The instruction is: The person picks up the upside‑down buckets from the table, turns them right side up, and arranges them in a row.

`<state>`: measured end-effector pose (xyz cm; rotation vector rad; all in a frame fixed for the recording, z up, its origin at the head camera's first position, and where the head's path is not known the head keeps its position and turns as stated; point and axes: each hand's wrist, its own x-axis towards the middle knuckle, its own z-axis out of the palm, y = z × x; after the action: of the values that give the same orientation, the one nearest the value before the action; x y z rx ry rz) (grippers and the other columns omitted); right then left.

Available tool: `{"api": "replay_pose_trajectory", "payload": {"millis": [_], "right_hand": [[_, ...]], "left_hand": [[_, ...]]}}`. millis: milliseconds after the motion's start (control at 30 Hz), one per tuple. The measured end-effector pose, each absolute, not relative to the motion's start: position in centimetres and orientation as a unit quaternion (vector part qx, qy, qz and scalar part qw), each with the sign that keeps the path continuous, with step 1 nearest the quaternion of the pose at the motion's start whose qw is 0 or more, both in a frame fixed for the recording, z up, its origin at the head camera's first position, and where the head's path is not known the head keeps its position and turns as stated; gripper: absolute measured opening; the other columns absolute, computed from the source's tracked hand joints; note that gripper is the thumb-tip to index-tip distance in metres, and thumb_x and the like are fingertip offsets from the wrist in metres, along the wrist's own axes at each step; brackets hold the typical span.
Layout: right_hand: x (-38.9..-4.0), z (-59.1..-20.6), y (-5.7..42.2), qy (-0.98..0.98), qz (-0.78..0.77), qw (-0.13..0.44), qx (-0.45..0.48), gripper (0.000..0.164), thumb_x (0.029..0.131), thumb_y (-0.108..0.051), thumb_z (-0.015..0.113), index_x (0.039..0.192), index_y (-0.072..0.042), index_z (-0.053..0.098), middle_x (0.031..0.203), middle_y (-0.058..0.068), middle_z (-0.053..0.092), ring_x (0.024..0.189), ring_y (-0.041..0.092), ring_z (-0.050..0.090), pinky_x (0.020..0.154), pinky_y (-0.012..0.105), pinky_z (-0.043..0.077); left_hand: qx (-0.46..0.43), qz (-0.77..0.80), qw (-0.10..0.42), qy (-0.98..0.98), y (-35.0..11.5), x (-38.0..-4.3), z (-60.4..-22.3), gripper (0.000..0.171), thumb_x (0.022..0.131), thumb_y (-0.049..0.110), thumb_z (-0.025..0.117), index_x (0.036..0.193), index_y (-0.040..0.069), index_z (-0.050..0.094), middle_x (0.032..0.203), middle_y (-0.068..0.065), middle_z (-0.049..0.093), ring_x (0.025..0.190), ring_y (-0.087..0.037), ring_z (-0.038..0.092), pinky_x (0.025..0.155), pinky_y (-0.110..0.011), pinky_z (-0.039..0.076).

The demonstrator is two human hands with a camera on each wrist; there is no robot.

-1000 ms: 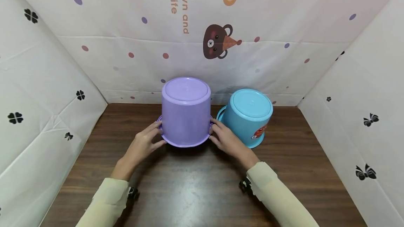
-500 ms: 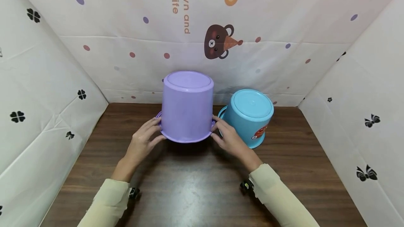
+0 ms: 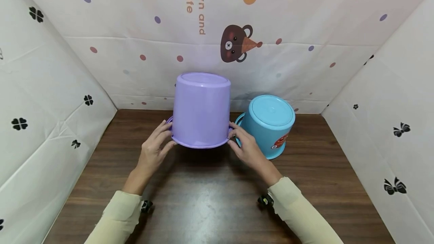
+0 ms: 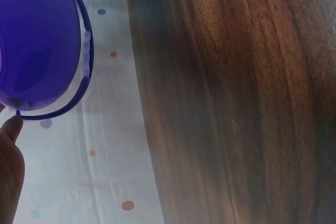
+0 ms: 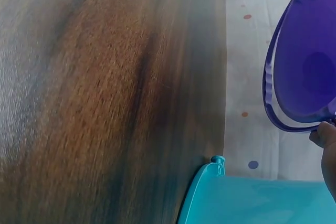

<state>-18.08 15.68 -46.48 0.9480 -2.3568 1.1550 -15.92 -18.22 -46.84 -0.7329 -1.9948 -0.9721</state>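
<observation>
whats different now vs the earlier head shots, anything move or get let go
The upside-down purple bucket has moved up in the head view, and its base now shows as a narrower oval. The left hand and right hand have shifted slightly with it. Nothing was newly grasped or let go: both hands still hold its sides. The blue bucket stayed upside down on the table.

Raised bucket (image 3: 202, 112) between hands (image 3: 150, 153) (image 3: 249, 148), second bucket (image 3: 266, 134) to its right on table (image 3: 203, 206), wall (image 3: 118, 22) behind both.
</observation>
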Motion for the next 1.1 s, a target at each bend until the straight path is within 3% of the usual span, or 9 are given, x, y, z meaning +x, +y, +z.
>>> {"api": "replay_pose_trajectory", "payload": {"millis": [100,400,533,800,1100], "right_hand": [[-18.1,-46.4,15.7,-0.825,0.420,0.184,0.331,0.017,0.094,0.001,0.072,0.103,-0.006,0.058,0.150,0.018,0.056,0.142,0.036,0.051,0.104,0.052,0.053],[-17.7,-45.0,15.5,-0.809,0.449,0.207,0.318,0.019,0.093,0.003,0.072,0.103,-0.005,0.058,0.148,0.018,0.058,0.142,0.036,0.051,0.101,0.047,0.053],[-17.5,-44.8,15.3,-0.804,0.460,0.209,0.314,0.018,0.093,0.004,0.072,0.103,-0.004,0.059,0.147,0.018,0.059,0.141,0.036,0.053,0.103,0.045,0.052],[-16.9,-43.8,14.8,-0.774,0.522,0.196,0.300,0.018,0.094,0.008,0.067,0.106,-0.001,0.058,0.148,0.020,0.057,0.140,0.036,0.053,0.108,0.043,0.047],[-16.3,-43.1,14.5,-0.750,0.546,0.218,0.303,0.027,0.093,0.017,0.062,0.116,0.003,0.058,0.151,0.026,0.053,0.144,0.041,0.047,0.113,0.026,0.043]], "left_hand": [[-0.291,-0.386,0.389,-0.785,-18.1,-16.0,-46.8,0.039,0.098,0.034,0.065,0.105,-0.004,0.070,0.130,-0.025,0.068,0.136,-0.038,0.057,0.117,-0.027,0.042],[-0.295,-0.403,0.403,-0.767,-17.6,-16.3,-46.2,0.042,0.101,0.035,0.063,0.102,-0.007,0.067,0.126,-0.030,0.065,0.124,-0.054,0.059,0.114,-0.025,0.044],[-0.295,-0.414,0.416,-0.754,-17.5,-16.3,-45.9,0.041,0.100,0.034,0.063,0.101,-0.007,0.066,0.126,-0.031,0.064,0.120,-0.051,0.062,0.111,-0.028,0.048],[-0.271,-0.406,0.449,-0.748,-17.0,-16.1,-45.1,0.040,0.100,0.032,0.066,0.099,-0.007,0.067,0.121,-0.027,0.069,0.109,-0.043,0.067,0.106,-0.021,0.048],[-0.274,-0.412,0.475,-0.728,-16.6,-15.9,-43.8,0.033,0.101,0.024,0.066,0.099,-0.009,0.069,0.116,-0.028,0.071,0.103,-0.043,0.069,0.103,-0.018,0.050]]}}
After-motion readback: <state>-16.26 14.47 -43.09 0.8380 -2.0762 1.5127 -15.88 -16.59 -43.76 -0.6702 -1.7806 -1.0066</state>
